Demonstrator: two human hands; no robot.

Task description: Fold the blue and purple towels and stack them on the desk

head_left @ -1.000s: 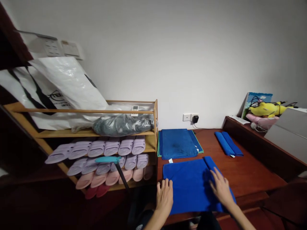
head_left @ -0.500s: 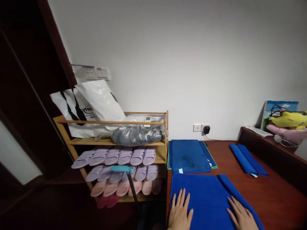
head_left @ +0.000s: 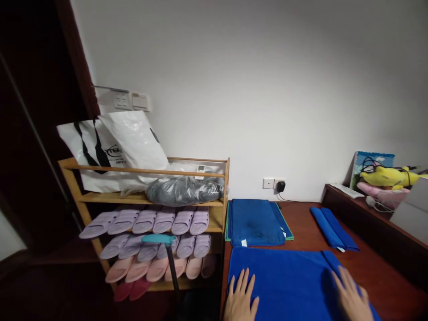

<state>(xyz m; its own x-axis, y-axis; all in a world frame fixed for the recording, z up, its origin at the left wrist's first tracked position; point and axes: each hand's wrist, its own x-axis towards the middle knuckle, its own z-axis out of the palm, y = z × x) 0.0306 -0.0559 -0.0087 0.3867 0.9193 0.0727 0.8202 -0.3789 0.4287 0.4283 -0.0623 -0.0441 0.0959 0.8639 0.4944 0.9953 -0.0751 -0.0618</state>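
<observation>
A bright blue cloth [head_left: 284, 281] lies on the reddish-brown table in front of me, a narrow strip along its right side folded over. My left hand [head_left: 241, 298] rests flat near its left edge, fingers spread. At the folded right edge, my right hand [head_left: 351, 294] lies with fingers stretched out, touching the cloth. Beyond it, a stack of folded darker blue cloths [head_left: 257, 223] shows a green-edged piece underneath. A rolled or narrowly folded blue cloth [head_left: 334, 228] with a white tag is farther right.
Left of the table [head_left: 384, 278] stands a wooden rack [head_left: 222, 218] with several slippers [head_left: 182, 221], white bags [head_left: 133, 142] and a plastic-wrapped dark bundle [head_left: 185, 189]. A teal-topped pole [head_left: 172, 267] stands before it. A raised ledge at right holds a yellow plush toy [head_left: 388, 177].
My right hand has moved right along with the cloth's folded edge, so more of the cloth lies spread out. My left hand stays on the left side. The view has shifted slightly.
</observation>
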